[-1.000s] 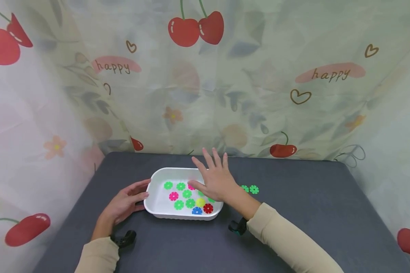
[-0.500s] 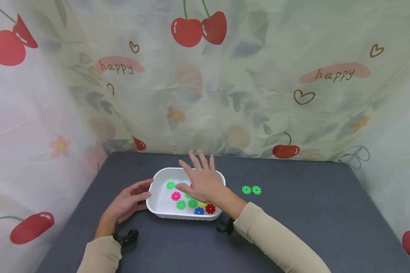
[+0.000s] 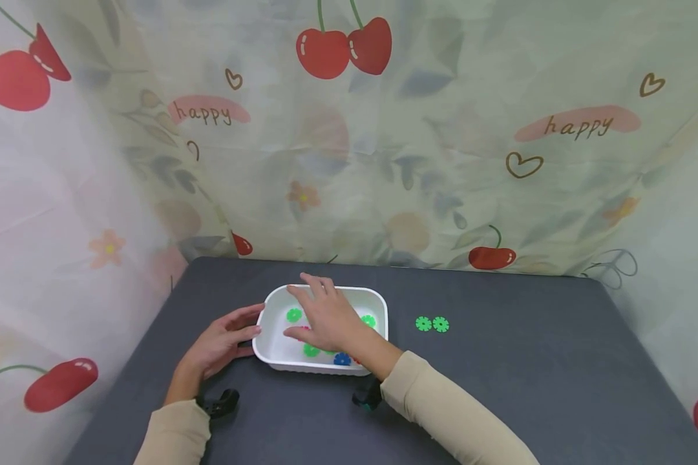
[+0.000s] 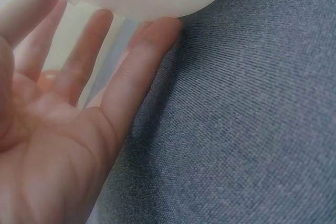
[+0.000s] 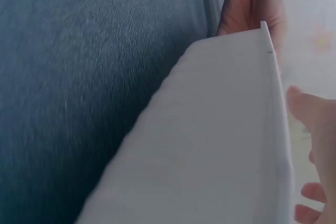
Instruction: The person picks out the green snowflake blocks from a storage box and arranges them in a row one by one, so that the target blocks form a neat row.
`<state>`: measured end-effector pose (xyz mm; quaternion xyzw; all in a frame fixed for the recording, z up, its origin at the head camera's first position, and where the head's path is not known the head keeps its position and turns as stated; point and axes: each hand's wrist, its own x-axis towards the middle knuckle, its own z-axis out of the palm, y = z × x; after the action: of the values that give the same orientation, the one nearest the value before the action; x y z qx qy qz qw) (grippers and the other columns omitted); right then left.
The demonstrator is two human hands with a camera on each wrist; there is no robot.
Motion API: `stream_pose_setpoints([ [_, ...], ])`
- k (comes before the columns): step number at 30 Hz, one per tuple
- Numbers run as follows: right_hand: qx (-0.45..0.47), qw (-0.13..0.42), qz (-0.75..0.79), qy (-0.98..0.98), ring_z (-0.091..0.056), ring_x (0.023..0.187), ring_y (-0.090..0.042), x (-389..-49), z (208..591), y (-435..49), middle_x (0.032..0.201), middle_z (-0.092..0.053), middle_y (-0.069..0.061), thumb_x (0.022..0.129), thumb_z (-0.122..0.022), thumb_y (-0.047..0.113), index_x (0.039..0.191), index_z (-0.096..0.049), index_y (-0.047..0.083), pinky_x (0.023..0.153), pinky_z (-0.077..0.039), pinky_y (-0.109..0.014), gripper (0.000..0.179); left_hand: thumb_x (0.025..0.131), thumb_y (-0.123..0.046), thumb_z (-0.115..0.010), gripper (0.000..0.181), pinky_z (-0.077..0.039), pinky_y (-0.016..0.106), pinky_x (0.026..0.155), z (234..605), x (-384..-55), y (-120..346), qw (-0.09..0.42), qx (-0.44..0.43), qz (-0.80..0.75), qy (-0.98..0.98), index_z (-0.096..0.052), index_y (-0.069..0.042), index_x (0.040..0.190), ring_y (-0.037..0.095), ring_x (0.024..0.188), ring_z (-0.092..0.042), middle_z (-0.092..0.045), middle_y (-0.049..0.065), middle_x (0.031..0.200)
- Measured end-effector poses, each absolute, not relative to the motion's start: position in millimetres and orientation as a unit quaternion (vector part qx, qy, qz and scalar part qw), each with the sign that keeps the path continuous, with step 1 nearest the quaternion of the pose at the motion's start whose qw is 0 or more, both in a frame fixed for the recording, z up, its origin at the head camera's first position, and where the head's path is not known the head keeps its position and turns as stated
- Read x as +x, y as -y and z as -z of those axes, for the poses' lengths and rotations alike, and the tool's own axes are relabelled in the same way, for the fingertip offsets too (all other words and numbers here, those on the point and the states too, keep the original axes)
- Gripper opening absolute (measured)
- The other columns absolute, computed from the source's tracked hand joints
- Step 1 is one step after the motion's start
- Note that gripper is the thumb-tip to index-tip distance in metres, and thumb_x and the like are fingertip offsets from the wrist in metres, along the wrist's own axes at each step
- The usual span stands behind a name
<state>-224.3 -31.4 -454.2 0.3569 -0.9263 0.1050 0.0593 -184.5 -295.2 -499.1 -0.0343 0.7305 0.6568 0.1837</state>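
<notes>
A white plastic tray (image 3: 314, 369) stands on the dark grey table, holding several notched snowflake discs. Green discs (image 3: 293, 315) and a blue disc (image 3: 342, 359) show; others lie hidden beneath my right hand (image 3: 326, 323). That hand hovers over the tray, fingers spread, holding nothing. At the tray's left end my left hand (image 3: 223, 339) touches the wall with extended fingers, its thumb right at the rim. In the left wrist view the fingertips (image 4: 170, 27) meet the tray's underside edge (image 4: 163, 3). The right wrist view shows the tray's long outer wall (image 5: 210, 119).
Two green discs (image 3: 432, 324) lie side by side on the table (image 3: 518, 361), right of the tray. Behind the table hangs a printed curtain (image 3: 360, 161) with cherries, continuing down both sides. Black straps (image 3: 221, 403) sit at the wrists.
My right hand has moved left across the tray, uncovering its right end and covering more discs in the middle. The left hand stays at the tray's left end. The head view has shifted slightly.
</notes>
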Motion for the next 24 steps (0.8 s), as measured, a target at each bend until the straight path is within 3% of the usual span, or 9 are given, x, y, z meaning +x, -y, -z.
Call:
stream_pose_setpoints([
  [9,0.336,-0.022,-0.278,0.899,-0.053,0.126,-0.02,-227.6,461.7,48.1,0.141,-0.055,-0.004,0.092,-0.072,0.052,0.151,-0.047,0.021,0.106,-0.05,-0.037,0.071,0.099,-0.019,-0.068,0.068,-0.057,0.046,0.101,496.6,-183.8,297.5,0.185,-0.022,-0.661,-0.726,-0.035,-0.014,0.159,0.023,0.133,-0.053,-0.033,0.018,0.165],
  [15,0.331,-0.052,-0.334,0.881,-0.056,0.13,-0.018,-232.6,471.8,62.3,0.142,-0.059,-0.004,0.091,-0.076,0.036,0.148,-0.049,0.015,0.11,-0.046,-0.036,0.066,0.099,-0.019,-0.068,0.068,-0.057,0.046,0.1,497.2,-182.9,299.1,0.179,-0.026,-0.661,-0.728,-0.036,-0.014,0.159,0.021,0.132,-0.054,-0.033,0.017,0.165],
  [24,0.305,-0.074,-0.349,0.883,-0.059,0.126,-0.022,-234.9,484.9,66.5,0.137,-0.061,-0.008,0.092,-0.075,0.027,0.148,-0.048,0.015,0.107,-0.049,-0.033,0.064,0.097,-0.022,-0.071,0.069,-0.057,0.045,0.1,499.9,-185.1,297.4,0.182,-0.033,-0.653,-0.734,-0.038,-0.017,0.158,0.018,0.128,-0.057,-0.035,0.014,0.165],
])
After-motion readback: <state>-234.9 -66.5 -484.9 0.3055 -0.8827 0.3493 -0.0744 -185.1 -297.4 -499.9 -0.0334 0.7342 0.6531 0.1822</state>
